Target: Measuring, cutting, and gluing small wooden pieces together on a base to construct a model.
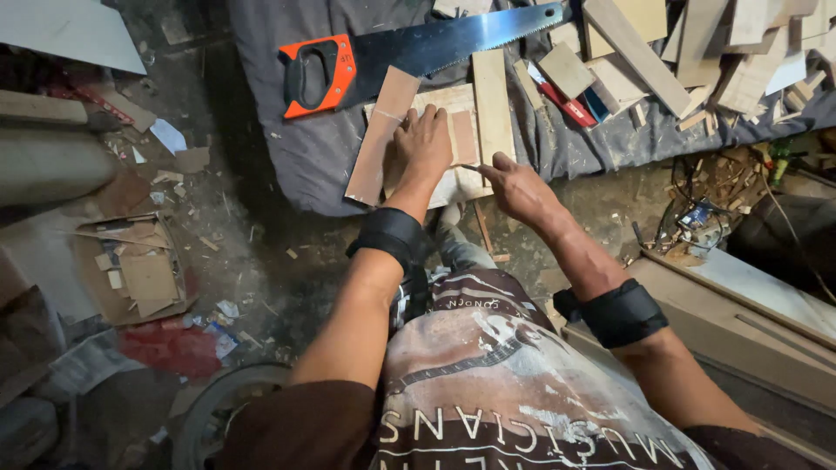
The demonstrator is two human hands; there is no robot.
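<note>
My left hand (423, 144) lies flat, fingers spread, pressing down on a pale wooden board (442, 185) on a grey cloth (313, 148). A small reddish wood piece (463, 137) sits on the board beside my left fingers. My right hand (515, 184) pinches a thin pencil-like stick (471, 167) whose tip touches the board's near right part. A long brown strip (381, 135) lies slanted at the board's left, and a pale plank (493, 109) stands along its right side.
A handsaw (418, 52) with an orange and black handle lies on the cloth behind the board. Several wood offcuts (697, 52) are heaped at the upper right. Cardboard scraps (139, 270) and litter cover the floor at left. Tangled wires (705, 204) lie at right.
</note>
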